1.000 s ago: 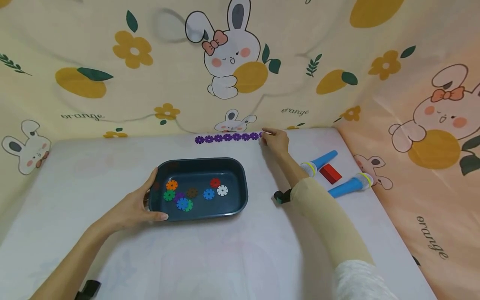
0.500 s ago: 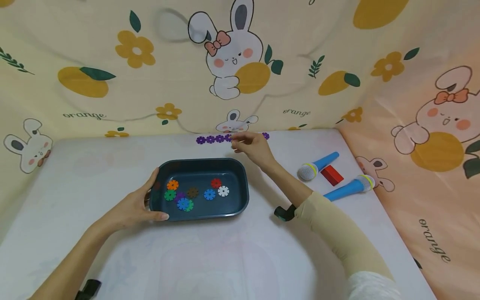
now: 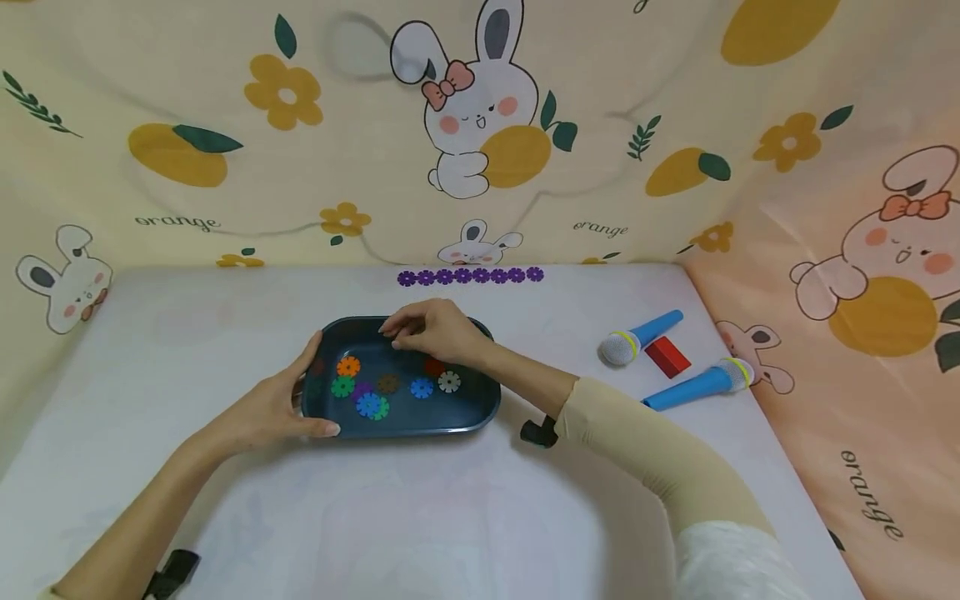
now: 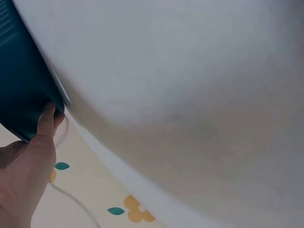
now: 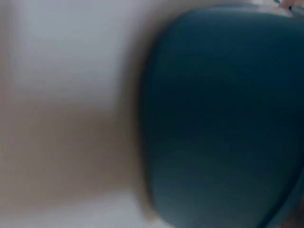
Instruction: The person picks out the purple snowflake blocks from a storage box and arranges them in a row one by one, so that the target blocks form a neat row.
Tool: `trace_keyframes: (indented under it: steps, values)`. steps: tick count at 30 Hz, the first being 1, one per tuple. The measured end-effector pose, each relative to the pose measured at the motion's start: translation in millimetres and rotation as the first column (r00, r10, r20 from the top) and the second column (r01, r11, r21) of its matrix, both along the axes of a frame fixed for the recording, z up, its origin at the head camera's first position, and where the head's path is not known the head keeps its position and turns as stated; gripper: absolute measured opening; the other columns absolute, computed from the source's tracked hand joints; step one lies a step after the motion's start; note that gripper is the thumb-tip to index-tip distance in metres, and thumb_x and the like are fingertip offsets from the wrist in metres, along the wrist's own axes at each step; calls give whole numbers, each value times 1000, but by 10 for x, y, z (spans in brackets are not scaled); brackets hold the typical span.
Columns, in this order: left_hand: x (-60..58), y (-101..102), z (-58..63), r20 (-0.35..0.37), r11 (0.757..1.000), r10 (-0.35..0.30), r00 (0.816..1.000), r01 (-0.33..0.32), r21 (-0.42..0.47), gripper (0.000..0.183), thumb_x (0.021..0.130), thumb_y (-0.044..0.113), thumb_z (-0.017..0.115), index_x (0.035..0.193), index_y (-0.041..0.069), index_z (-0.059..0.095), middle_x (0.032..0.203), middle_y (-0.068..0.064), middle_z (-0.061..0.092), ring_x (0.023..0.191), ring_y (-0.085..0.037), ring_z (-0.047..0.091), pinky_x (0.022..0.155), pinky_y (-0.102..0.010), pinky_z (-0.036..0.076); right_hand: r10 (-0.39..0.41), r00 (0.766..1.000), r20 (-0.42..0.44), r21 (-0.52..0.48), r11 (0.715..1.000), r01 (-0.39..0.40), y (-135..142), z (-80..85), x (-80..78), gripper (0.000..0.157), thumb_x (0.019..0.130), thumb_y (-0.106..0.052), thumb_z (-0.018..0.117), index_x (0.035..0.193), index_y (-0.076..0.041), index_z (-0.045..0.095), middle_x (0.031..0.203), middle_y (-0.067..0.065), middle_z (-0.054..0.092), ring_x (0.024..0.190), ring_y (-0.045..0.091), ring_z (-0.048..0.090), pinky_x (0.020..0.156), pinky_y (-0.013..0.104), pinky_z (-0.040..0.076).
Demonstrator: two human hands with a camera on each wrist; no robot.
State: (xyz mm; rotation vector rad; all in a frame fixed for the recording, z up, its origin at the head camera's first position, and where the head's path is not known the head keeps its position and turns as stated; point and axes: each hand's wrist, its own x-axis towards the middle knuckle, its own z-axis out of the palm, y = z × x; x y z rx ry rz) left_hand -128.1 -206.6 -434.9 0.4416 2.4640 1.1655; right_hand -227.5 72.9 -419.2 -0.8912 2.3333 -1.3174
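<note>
My left hand (image 3: 273, 414) grips the left end of a dark blue rectangular tray (image 3: 480, 414), thumb at the near corner and fingers behind the side wall. In the left wrist view those fingers curl against the tray (image 4: 23, 71). Flower-shaped plastic discs lie in the tray, among them an orange disc (image 3: 348, 367), a white disc (image 3: 449, 382), a blue disc (image 3: 422, 388) and a brown disc (image 3: 387, 384). Over the tray's far side hovers my right hand (image 3: 442, 333), fingers loosely bent, with nothing visible between them. It partly covers a red disc (image 3: 434, 367).
A straight row of several purple discs (image 3: 462, 276) lies along the table's back edge. To the right are two toy microphones, one (image 3: 637, 337) farther back and another (image 3: 701, 385) nearer, with a red block (image 3: 667, 357) between them. A rabbit-print cloth (image 3: 600, 192) rises behind the table.
My right hand has left the right end of the purple row, passed leftward along it, and come forward over the tray. The left hand keeps its grip on the tray.
</note>
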Motion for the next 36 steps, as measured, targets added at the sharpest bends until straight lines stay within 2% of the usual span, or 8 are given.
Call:
trace_keyframes:
  steps: [5,9,16,24,32,36]
  values:
    - [-3,0,21,10,1000,-7,1000,6,12,127,79,39,85,159,18,-12,156,-36,18,129,-52,46,102,-59,42,131,991,-37,107,986,-127,-175,-140,35,22,89,-6,74,112,-5,74,106,5,74,89,3,67,82,16,52]
    - [1,13,16,4,1000,-10,1000,9,10,127,79,39,85,159,18,-11,156,-36,18,129,-51,46,102,-60,41,193,977,-87,209,963,-171,-252,-271,53,25,87,-9,78,112,-10,75,107,-2,73,92,2,64,84,13,49]
    - [3,19,22,1,1000,-13,1000,13,15,127,79,37,85,159,18,-11,156,-37,17,128,-52,46,100,-60,43,243,958,-150,281,940,-194,-320,-379,103,32,83,-16,82,114,-12,75,109,-2,68,98,4,60,86,12,47]
    - [21,12,24,-4,1000,-6,1000,6,0,126,79,36,85,159,21,-12,156,-37,15,131,-56,40,102,-63,39,253,942,-221,341,925,-169,-412,-418,171,36,83,-26,83,115,-13,75,111,-1,68,98,3,59,85,11,45]
    - [22,12,13,-2,1000,-5,1000,5,26,125,80,34,84,159,21,-12,156,-38,14,130,-55,43,101,-61,41,287,918,-272,390,906,-168,-449,-422,217,28,85,-31,81,109,-19,76,110,-4,65,104,6,56,101,25,40]
    - [22,18,10,3,1000,-1,1000,1,22,125,80,34,84,159,22,-12,156,-38,15,129,-54,44,101,-61,41,294,919,-263,378,908,-182,-445,-417,239,23,86,-28,80,105,-18,76,111,-4,67,103,5,58,100,23,41]
